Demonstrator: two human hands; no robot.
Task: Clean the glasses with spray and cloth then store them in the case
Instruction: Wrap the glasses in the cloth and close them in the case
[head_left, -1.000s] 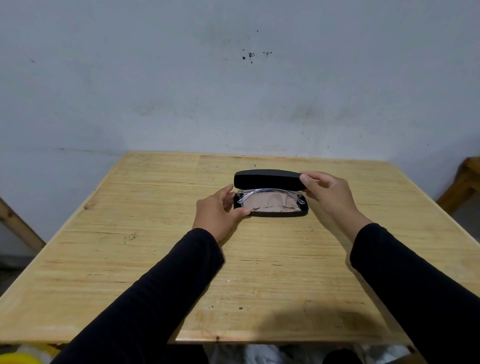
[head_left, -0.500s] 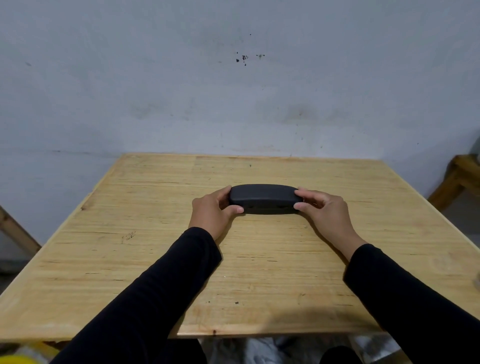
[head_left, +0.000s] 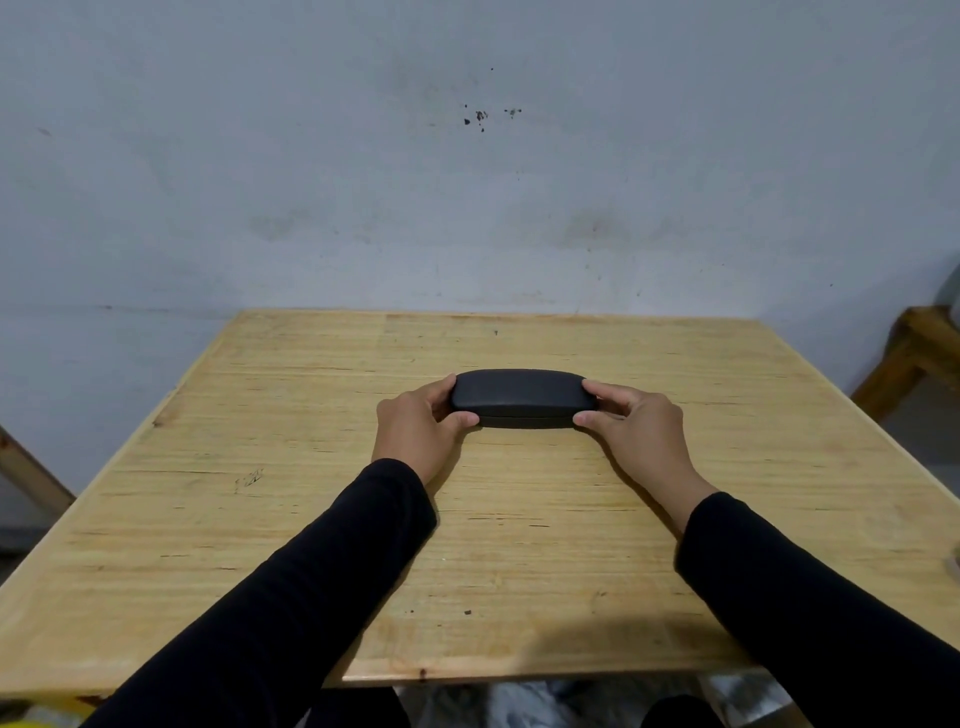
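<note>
While the black case (head_left: 521, 398) lies shut near the middle of the wooden surface (head_left: 311, 519), both hands clasp its ends. Left hand (head_left: 415, 426) pinches the left end between thumb and fingers, and right hand (head_left: 636, 428) grips the right end likewise. Black sleeves (head_left: 291, 613) cover both forearms.

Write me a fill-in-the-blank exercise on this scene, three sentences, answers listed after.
1. The black case lies on the table with its lid ____.
2. The left hand grips the case's ____ end.
3. The right hand pinches the other end between fingers and ____.

Missing words: shut; left; thumb
</note>
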